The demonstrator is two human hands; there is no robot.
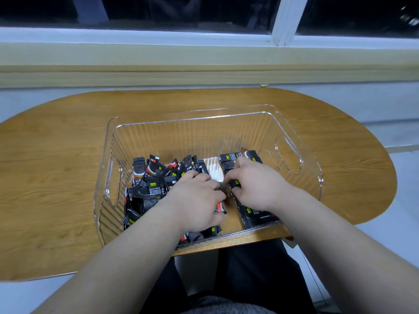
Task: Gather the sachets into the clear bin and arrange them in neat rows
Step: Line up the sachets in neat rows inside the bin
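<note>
clear bin [181, 137], tabletop [56, 166]: loose sachets [149, 189] left, row [256, 214] right; right hand [258, 186] grip pinches one sachet [235, 183]; left hand [195, 202] grip unclear.

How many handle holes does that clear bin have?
2. One handle hole is in the clear bin's left wall, beside the jumbled sachets; the other is in its right wall, past the right hand. None appears hidden.
</note>
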